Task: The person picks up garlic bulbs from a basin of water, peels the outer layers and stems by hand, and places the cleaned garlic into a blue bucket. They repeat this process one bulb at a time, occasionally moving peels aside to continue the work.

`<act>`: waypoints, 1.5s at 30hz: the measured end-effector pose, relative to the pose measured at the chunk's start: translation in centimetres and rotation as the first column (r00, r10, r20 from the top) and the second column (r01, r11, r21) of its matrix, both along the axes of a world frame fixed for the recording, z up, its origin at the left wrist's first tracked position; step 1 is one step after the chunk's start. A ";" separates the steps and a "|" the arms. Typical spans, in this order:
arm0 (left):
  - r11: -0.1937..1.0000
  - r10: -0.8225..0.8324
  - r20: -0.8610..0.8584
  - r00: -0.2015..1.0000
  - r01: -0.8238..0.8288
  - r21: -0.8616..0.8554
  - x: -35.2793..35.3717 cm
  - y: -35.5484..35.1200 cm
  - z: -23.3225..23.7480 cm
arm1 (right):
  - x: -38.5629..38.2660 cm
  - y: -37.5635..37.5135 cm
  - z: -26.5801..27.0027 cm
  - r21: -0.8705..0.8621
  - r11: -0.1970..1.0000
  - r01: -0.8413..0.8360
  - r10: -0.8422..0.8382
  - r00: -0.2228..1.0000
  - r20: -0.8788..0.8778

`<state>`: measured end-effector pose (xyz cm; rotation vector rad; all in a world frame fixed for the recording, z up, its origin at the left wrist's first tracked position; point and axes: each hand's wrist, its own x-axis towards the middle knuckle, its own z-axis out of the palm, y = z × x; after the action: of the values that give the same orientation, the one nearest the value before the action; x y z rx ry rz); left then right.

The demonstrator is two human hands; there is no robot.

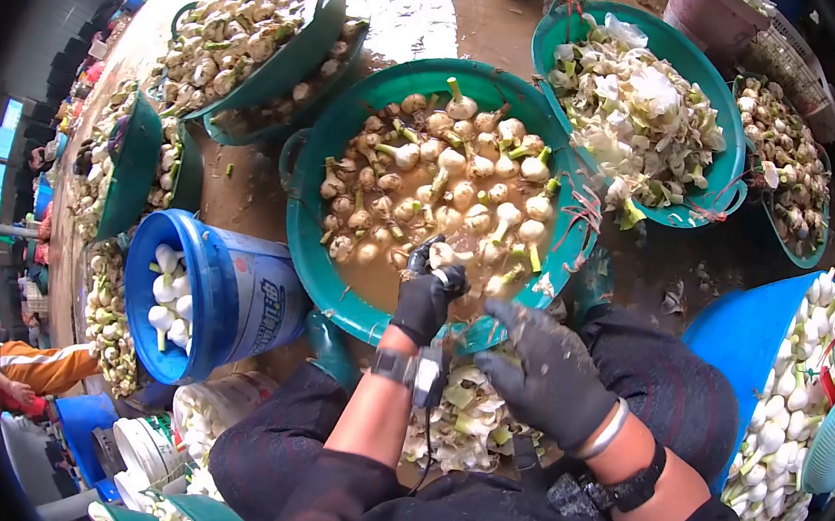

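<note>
Green basin (307, 235) of muddy water and garlic sits ahead, with a blue bucket (253, 295) of white heads tipped at its left. The gloved right hand (547, 374) hovers loosely open with nothing seen in it. The left hand (424, 301) is closed around a bulb (441, 255) at the basin's near edge.

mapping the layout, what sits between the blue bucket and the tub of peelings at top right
A wide green basin of garlic bulbs in muddy water, the left hand gripping one bulb there; head view shows it.
</note>
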<state>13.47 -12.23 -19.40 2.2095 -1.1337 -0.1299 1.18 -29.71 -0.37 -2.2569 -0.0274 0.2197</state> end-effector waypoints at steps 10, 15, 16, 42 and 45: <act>0.627 -0.083 -0.912 0.401 -0.691 -0.361 -8.2 0.4 18.2 | 1.6 1.4 -0.9 0.815 0.276 0.509 -0.210 0.860 -0.466; 0.574 -0.192 -0.922 0.337 -0.724 -0.384 -9.4 2.1 17.7 | 1.3 3.3 -0.1 0.815 0.525 0.245 -0.198 0.966 -0.163; 0.741 0.029 -0.786 0.617 -0.541 -0.397 -9.3 1.7 17.6 | 1.3 4.0 -0.9 0.879 0.418 0.228 -0.109 0.974 -0.201; 0.643 0.000 -0.893 0.451 -0.684 -0.345 -8.7 2.7 18.3 | 0.2 3.4 -0.7 0.904 0.276 0.327 -0.087 0.945 -0.315; 0.971 0.197 0.091 0.976 -0.181 -0.155 -8.4 4.0 18.1 | 0.1 3.3 -0.8 0.879 0.286 0.380 -0.055 0.923 -0.381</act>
<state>5.09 -8.21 -1.28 2.1998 -0.9489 0.1489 1.32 -26.44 -1.13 -0.9519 0.2590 0.2732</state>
